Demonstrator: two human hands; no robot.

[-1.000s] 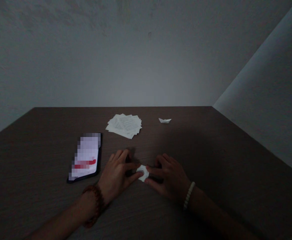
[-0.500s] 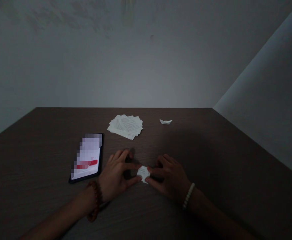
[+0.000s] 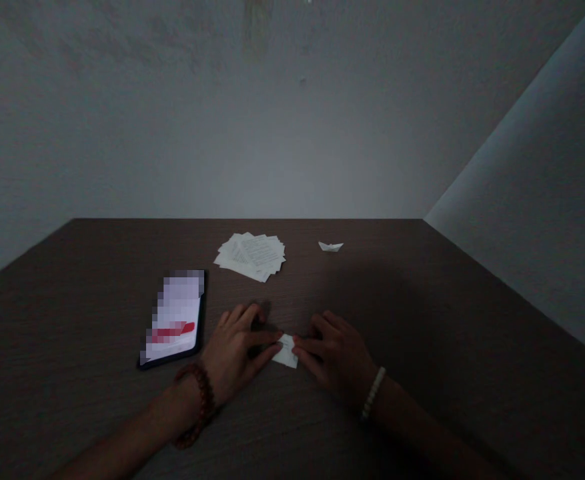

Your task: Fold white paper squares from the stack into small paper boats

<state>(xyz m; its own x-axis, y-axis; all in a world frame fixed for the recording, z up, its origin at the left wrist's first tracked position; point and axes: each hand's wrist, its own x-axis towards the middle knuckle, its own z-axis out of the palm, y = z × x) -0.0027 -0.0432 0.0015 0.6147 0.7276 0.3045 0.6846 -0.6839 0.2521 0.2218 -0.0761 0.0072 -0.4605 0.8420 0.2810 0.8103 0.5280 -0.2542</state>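
Observation:
A small piece of white paper [image 3: 287,353] with faint print lies low over the dark table, between my two hands. My left hand [image 3: 235,347] pinches its left upper edge between thumb and index finger, the other fingers curled above. From the other side, my right hand [image 3: 336,350] grips the right upper edge with thumb and index finger close together. Both sets of fingertips hide parts of the paper's edges, and its lower part shows below them.
A lit phone [image 3: 175,317] with a blurred screen lies left of my left hand. Farther back are a fanned pile of printed paper sheets [image 3: 252,257] and a small folded paper boat [image 3: 331,247]. The brown table [image 3: 97,267] meets a grey wall [image 3: 282,133].
Both thumbs have moved up toward the index fingers at the paper's upper edge. More of the paper's lower part now shows, and its outline looks different.

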